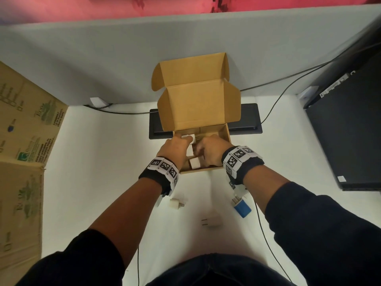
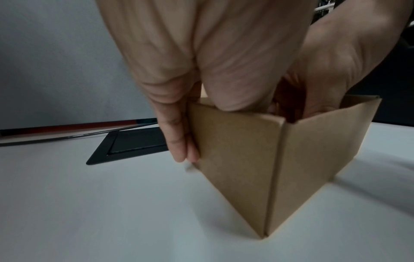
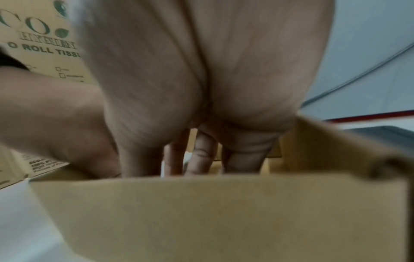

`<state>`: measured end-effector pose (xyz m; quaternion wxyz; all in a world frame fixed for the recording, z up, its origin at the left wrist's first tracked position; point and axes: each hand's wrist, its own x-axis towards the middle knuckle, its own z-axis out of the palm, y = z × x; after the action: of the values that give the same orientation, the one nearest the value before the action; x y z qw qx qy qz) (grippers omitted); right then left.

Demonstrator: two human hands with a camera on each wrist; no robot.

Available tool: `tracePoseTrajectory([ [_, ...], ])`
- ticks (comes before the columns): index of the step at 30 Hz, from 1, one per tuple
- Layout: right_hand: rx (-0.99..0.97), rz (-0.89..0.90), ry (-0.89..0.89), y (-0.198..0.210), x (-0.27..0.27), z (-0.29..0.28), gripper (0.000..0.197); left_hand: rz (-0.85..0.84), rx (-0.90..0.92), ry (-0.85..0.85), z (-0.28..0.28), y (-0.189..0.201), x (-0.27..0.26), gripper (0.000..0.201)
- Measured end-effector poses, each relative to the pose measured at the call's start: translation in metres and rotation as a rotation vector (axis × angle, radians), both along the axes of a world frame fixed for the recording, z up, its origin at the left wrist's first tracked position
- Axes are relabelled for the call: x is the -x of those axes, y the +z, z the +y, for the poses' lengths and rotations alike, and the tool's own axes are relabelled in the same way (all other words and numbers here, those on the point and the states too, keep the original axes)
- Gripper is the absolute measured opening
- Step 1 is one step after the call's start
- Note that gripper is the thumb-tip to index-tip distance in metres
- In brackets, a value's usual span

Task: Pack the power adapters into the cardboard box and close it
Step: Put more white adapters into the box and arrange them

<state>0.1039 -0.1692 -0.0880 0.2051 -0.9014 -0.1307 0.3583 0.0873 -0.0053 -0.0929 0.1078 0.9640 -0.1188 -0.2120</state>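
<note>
- Head view: white desk (image 1: 103,182) with a grey partition behind, a big printed carton on my left, a black PC case on my right. The cardboard box (image 1: 225,133) sits mid-desk over a black cable hatch (image 1: 249,120), lid (image 1: 198,104) standing open.
- Both hands are in the box. My left hand (image 1: 175,148) is at the left wall beside a white adapter (image 1: 190,138); my right hand (image 1: 212,150) is curled over the middle. At least two more white adapters are inside, e.g. (image 1: 195,163).
- Left to pack: white adapter on desk (image 1: 175,203), second white one (image 1: 213,221), blue adapter (image 1: 243,209). So I judge it roughly half done, lid closing still to come.
- Left wrist view: left-hand fingers (image 2: 179,141) are pressed together flat on the outside wall, thumb over the rim inside. Bracing, not pinching.
- Right wrist view: blurred. Right-hand fingers (image 3: 201,154) point down into the box, close together. Can't tell whether they hold an adapter.
</note>
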Motion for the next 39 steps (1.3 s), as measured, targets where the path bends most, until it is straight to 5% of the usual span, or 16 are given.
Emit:
tracePoseTrajectory([
  [10,-0.097,-0.107,-0.131,-0.014,0.017,0.015,0.032,0.194,0.072,0.033,0.009,0.008,-0.003,0.061],
  [17,-0.145,-0.102,-0.151,-0.017,0.022,0.009,0.018,0.183,0.080,-0.008,0.006,0.005,0.007,0.064],
  [31,-0.391,-0.386,-0.350,0.012,0.069,-0.047,0.013,0.094,-0.026,-0.060,0.008,-0.005,0.020,0.072],
  [39,-0.330,-0.392,-0.392,-0.001,0.118,-0.094,0.013,-0.153,0.177,0.125,0.020,0.001,0.063,0.052],
])
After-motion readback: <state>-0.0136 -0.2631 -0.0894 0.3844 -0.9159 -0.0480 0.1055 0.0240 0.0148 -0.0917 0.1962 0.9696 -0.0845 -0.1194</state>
